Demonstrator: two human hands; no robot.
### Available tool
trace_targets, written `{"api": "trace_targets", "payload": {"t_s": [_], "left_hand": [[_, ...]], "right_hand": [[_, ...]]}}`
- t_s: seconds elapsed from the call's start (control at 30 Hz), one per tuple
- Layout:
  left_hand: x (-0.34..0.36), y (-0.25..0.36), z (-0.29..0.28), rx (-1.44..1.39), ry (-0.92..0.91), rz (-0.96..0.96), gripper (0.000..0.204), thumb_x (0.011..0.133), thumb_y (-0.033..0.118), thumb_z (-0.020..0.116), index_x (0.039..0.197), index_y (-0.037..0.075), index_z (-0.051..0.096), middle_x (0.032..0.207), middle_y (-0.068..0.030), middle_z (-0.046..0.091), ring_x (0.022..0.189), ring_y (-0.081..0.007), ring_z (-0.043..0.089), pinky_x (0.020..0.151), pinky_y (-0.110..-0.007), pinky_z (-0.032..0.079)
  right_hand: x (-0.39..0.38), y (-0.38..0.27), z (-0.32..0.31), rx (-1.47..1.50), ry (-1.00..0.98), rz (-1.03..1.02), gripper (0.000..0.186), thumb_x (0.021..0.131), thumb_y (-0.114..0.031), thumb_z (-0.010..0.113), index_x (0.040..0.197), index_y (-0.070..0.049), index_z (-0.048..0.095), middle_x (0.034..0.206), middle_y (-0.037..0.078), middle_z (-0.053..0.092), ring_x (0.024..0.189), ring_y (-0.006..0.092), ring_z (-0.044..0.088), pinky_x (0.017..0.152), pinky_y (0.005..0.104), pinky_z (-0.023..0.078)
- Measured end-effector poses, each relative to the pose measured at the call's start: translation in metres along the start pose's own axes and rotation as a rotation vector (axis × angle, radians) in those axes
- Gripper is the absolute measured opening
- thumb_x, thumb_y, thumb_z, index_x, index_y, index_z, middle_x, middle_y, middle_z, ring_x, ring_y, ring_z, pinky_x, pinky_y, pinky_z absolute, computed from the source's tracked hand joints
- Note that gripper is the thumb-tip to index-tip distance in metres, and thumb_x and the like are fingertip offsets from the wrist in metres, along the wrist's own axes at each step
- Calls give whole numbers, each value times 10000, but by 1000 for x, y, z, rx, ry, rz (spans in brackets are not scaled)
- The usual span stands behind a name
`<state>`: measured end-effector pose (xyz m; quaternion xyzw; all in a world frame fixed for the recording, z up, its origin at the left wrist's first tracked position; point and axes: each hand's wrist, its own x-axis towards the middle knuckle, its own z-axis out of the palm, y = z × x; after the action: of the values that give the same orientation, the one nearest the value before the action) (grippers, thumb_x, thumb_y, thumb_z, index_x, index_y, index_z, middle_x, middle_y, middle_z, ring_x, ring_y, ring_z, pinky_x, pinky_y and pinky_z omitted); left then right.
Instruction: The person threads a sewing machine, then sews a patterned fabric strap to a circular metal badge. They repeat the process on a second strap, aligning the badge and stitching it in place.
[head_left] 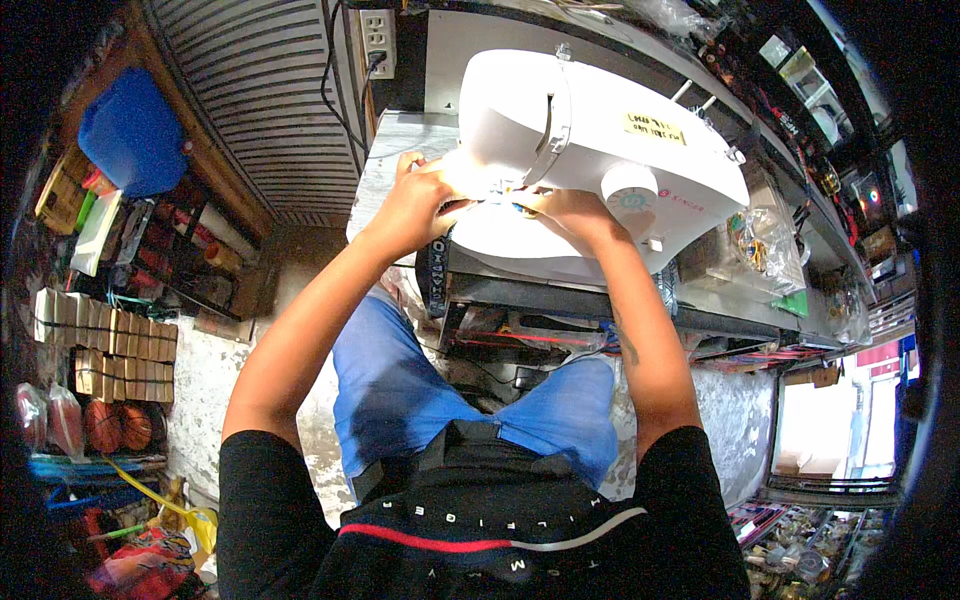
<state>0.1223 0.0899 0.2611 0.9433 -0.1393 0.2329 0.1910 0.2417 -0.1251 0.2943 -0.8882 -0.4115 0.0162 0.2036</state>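
A white sewing machine (590, 120) stands on the worktable in front of me, its lamp glaring over the needle area. My left hand (425, 205) is at the left of the needle, fingers bent and closed together. From the right, my right hand (570, 212) reaches to the same spot, its fingers also closed and pointing at the needle. Something small and dark shows between the fingertips, but glare hides what it is. A dark strap with pale lettering (437, 272) hangs off the table edge below my left wrist. A similar patterned strap (668, 284) hangs by my right forearm.
A wall outlet (378, 45) with a plugged-in cord is behind the machine's left end. Clear plastic bags (765, 245) lie at the right. On the left are a blue plastic container (133, 130) and stacked boxes (105, 335). An open shelf runs under the tabletop.
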Motion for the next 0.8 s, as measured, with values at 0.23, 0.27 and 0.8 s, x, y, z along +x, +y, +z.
{"api": "trace_targets", "payload": {"t_s": [0.23, 0.27, 0.8], "left_hand": [[2, 0, -2, 20, -26, -8, 232, 804, 211, 693, 1029, 166, 722, 1032, -102, 666, 1005, -248, 585, 963, -438, 271], [2, 0, -2, 20, -31, -10, 234, 801, 209, 695, 1030, 167, 722, 1034, -102, 664, 1005, -247, 583, 963, -437, 272], [3, 1, -4, 36, -10, 17, 266, 798, 179, 680, 1061, 180, 714, 1075, -87, 656, 1012, -230, 575, 958, -408, 270]], "right_hand": [[6, 12, 7, -111, 181, -128, 388, 797, -453, 672, 971, -107, 703, 921, 90, 694, 873, 241, 633, 815, 384, 481], [6, 12, 6, -89, 157, -112, 431, 793, -480, 668, 1012, -110, 688, 966, 97, 684, 907, 256, 626, 833, 398, 478], [6, 14, 2, -185, 215, -163, 611, 734, -552, 703, 1124, -87, 630, 1055, 120, 648, 962, 311, 605, 851, 416, 481]]}}
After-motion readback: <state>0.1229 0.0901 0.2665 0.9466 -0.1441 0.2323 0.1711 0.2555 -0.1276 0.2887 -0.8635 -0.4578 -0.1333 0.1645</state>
